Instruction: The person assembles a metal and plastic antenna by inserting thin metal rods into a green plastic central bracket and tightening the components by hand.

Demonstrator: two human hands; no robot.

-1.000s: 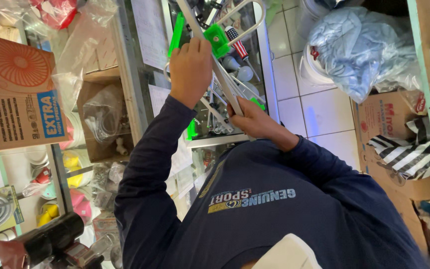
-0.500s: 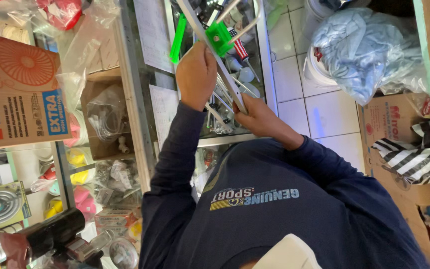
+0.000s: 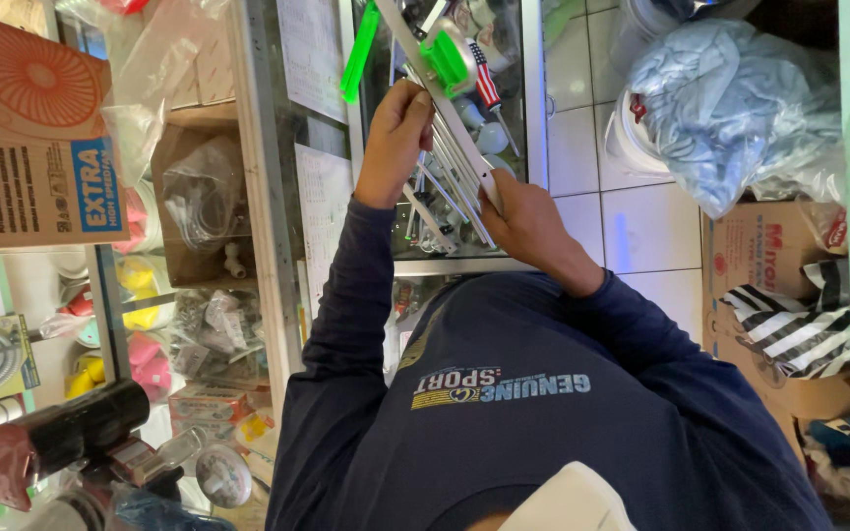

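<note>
- The left hand (image 3: 397,147) is clenched around the thin metal rods of a folding white rack with green clips (image 3: 448,116). The right hand (image 3: 528,221) grasps the near end of its white bar. The rack hangs over the glass worktop (image 3: 464,264), close to its near edge.
- As I see it, the loose rods could fan out and pinch a finger. The left-hand grip sits right where they cross.
- A slip could drop the rack's far end onto the glass, which might chip it or knock the small tools lying there.
- The open cardboard box (image 3: 177,133) off the worktop's left edge holds clear bags of fittings (image 3: 199,197).
- The white bucket (image 3: 630,147) on the tiled floor holds a blue bundle in a plastic bag (image 3: 730,98).
- Another cardboard box (image 3: 769,246) on the right holds striped cloth (image 3: 789,324).
</note>
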